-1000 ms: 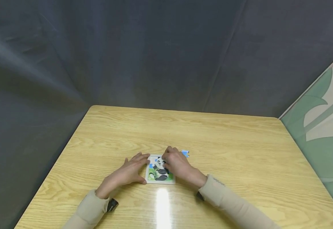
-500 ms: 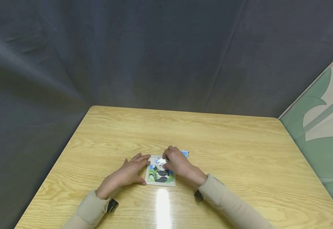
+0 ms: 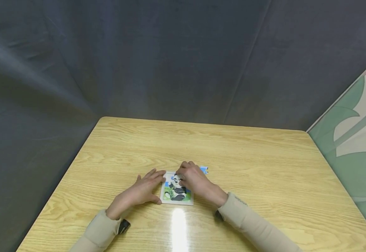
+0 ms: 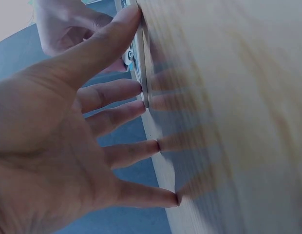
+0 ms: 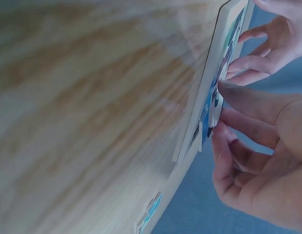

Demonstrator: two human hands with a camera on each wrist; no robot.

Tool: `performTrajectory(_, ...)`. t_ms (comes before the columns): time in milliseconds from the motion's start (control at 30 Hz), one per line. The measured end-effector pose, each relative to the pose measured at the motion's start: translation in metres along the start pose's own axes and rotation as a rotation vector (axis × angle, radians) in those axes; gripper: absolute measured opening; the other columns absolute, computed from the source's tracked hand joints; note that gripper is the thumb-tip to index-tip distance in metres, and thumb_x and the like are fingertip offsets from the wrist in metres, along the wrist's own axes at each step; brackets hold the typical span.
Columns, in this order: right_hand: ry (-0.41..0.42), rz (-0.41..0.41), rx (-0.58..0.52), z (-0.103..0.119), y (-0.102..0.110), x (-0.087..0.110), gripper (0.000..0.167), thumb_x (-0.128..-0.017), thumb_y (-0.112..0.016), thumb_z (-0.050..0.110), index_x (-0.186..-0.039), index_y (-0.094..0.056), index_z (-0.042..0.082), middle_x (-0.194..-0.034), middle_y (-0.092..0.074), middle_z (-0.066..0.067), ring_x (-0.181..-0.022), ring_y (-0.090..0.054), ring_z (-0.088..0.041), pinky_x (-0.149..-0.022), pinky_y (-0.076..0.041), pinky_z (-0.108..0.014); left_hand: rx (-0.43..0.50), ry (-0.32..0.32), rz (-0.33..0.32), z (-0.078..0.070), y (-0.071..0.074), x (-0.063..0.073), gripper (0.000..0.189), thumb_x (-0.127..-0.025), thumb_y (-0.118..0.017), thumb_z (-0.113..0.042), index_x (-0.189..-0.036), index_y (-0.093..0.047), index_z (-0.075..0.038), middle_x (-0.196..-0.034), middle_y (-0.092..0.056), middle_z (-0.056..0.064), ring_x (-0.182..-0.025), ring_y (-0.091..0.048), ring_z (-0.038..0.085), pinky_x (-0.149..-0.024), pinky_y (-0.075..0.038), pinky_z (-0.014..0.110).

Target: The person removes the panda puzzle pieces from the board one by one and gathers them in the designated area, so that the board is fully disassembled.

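Glare (image 3: 179,229) streaked the near tabletop (image 3: 151,227), just short of a shallow puzzle tray (image 3: 177,202) showing a panda. The left hand (image 3: 143,189) lay spread, gripping nothing, thumb and nearer fingertips braced along the tray's left edge. That bracing worked from one side only, so a hard push leftward from the right might have overcome it and skidded the tray on the smooth wood.

Over the tray's upper right, the right hand (image 3: 196,180) had its fingers curled, thumb and fingertips pinching the panda-head piece (image 5: 215,114). Whether it sat flush could not be told; pressed while tilted, it could have jammed on a neighbour's tab or lifted it. Just beyond, outside the tray, a loose blue piece (image 3: 204,169) lay close enough to the knuckles that a careless backward sweep could have knocked it away. Dark curtain (image 3: 170,59) hung behind.
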State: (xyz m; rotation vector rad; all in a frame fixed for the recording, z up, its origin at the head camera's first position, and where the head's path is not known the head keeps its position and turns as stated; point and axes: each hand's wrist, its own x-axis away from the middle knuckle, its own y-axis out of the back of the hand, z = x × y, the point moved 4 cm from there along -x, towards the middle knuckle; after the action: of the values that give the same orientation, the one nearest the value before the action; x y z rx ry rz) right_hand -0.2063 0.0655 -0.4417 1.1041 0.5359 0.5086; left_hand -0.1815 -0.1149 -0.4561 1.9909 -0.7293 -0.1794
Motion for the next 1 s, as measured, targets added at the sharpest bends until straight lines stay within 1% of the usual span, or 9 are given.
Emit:
performTrajectory(67,-0.006,0.021,-0.028,-0.001,0.000,0.000,0.029,-0.079,-0.079,0.008,-0.106,-0.071,0.001,-0.100,-0.062,-0.007,-0.086,-0.057,-0.018,-0.074,-0.051,-0.028,0.002,-0.002,0.001,0.000,0.000,0.000,0.073,-0.071,-0.083,-0.026,-0.133,-0.053,-0.005,-0.154,-0.032,0.009,-0.142,-0.018,0.042,-0.094,-0.015,0.081)
performTrajectory(200,-0.042,0.075,-0.095,-0.004,-0.001,0.000,0.030,-0.082,-0.076,0.008,-0.110,-0.069,0.001,-0.099,-0.059,-0.006,-0.084,-0.059,-0.016,-0.072,-0.053,-0.024,0.007,-0.006,0.005,-0.001,0.000,0.000,0.073,-0.071,-0.083,-0.026,-0.134,-0.052,-0.005,-0.154,-0.032,0.009,-0.142,-0.018,0.043,-0.094,-0.015,0.081)
performTrajectory(333,-0.042,0.091,-0.114,-0.005,-0.001,0.000,0.023,-0.083,-0.075,0.007,-0.105,-0.070,0.003,-0.096,-0.060,-0.005,-0.083,-0.060,-0.015,-0.070,-0.052,-0.023,0.005,-0.006,0.006,0.000,0.000,0.000,0.074,-0.071,-0.083,-0.027,-0.135,-0.052,-0.005,-0.154,-0.031,0.009,-0.142,-0.018,0.043,-0.094,-0.015,0.081)
performTrajectory(467,-0.038,0.068,-0.067,-0.003,0.000,-0.001,0.022,-0.081,-0.077,0.008,-0.101,-0.070,0.003,-0.094,-0.061,-0.005,-0.082,-0.058,-0.016,-0.068,-0.050,-0.025,-0.002,-0.006,0.004,0.000,0.000,0.000,0.074,-0.071,-0.083,-0.027,-0.135,-0.052,-0.005,-0.154,-0.031,0.009,-0.142,-0.018,0.043,-0.094,-0.016,0.081)
performTrajectory(600,-0.090,0.054,-0.004,-0.002,0.002,-0.001,0.027,-0.079,-0.079,0.013,-0.102,-0.071,0.003,-0.094,-0.061,-0.006,-0.080,-0.054,-0.018,-0.066,-0.047,-0.027,-0.009,-0.005,0.005,0.000,0.000,0.000,0.074,-0.071,-0.083,-0.027,-0.134,-0.052,-0.005,-0.154,-0.031,0.009,-0.142,-0.018,0.043,-0.094,-0.017,0.081)
performTrajectory(867,-0.192,0.080,0.099,0.005,0.002,-0.003,0.021,-0.075,-0.082,0.015,-0.092,-0.073,0.006,-0.092,-0.059,-0.007,-0.077,-0.052,-0.021,-0.061,-0.044,-0.030,-0.009,-0.007,0.008,-0.001,0.001,-0.001,0.074,-0.072,-0.082,-0.027,-0.135,-0.052,-0.005,-0.155,-0.031,0.008,-0.143,-0.018,0.042,-0.094,-0.016,0.081)
performTrajectory(933,-0.207,0.089,0.102,0.006,0.001,-0.003,0.020,-0.075,-0.082,0.015,-0.091,-0.072,0.006,-0.090,-0.058,-0.006,-0.076,-0.050,-0.020,-0.060,-0.043,-0.029,-0.010,-0.007,0.008,-0.001,0.001,0.000,0.074,-0.072,-0.082,-0.028,-0.135,-0.052,-0.005,-0.155,-0.031,0.008,-0.143,-0.018,0.042,-0.094,-0.017,0.081)
performTrajectory(1000,-0.219,0.095,0.075,0.005,0.001,-0.003,0.022,-0.075,-0.082,0.014,-0.092,-0.071,0.006,-0.089,-0.057,-0.005,-0.075,-0.049,-0.019,-0.060,-0.042,-0.028,-0.011,-0.005,0.010,-0.001,0.001,0.000,0.074,-0.072,-0.082,-0.028,-0.135,-0.052,-0.005,-0.155,-0.031,0.008,-0.143,-0.018,0.042,-0.094,-0.017,0.081)
